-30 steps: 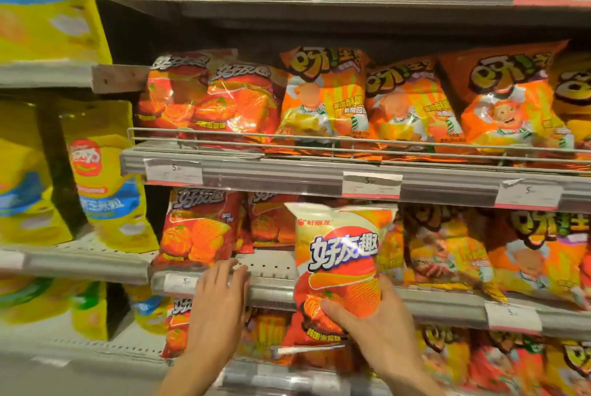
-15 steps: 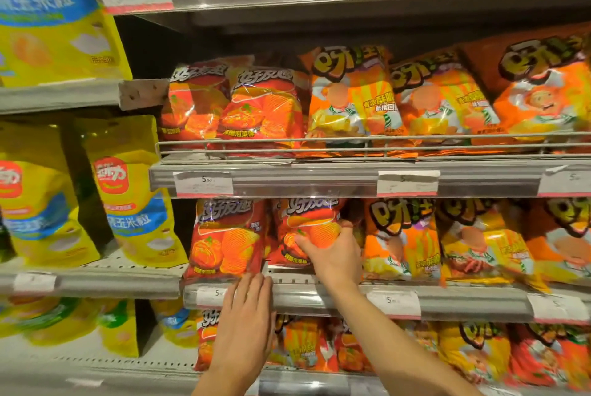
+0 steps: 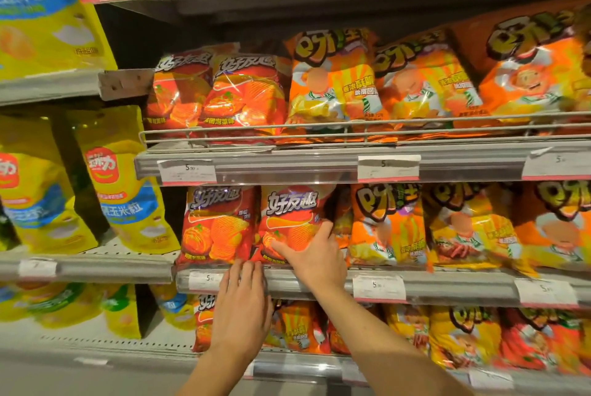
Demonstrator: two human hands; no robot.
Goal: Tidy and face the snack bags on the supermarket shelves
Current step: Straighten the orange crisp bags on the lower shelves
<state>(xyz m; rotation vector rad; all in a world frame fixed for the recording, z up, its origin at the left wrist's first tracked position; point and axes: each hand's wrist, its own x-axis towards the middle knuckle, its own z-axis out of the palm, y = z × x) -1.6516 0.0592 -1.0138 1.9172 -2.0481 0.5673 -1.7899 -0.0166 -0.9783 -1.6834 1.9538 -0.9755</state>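
Observation:
A red chip bag [image 3: 287,213] stands upright on the middle shelf [image 3: 447,287], label facing out, second from the left. My right hand [image 3: 315,259] grips its lower right part, thumb across the front and fingers round the right edge. A matching red bag [image 3: 217,226] stands just left of it, touching. My left hand [image 3: 241,309] lies flat with fingers together on the shelf's front rail below these two bags and holds nothing. To the right stand orange snack bags [image 3: 387,226].
The shelf above carries two red bags [image 3: 246,98] and orange bags [image 3: 332,85] behind a low wire guard [image 3: 351,128]. Yellow bags [image 3: 124,197] fill the bay to the left. More bags [image 3: 297,328] stand on the shelf below my arms.
My right hand carried the red bag from in front of the shelf into the slot beside the other red bag and now holds it lower. The view moved closer; my left hand stays on the rail.

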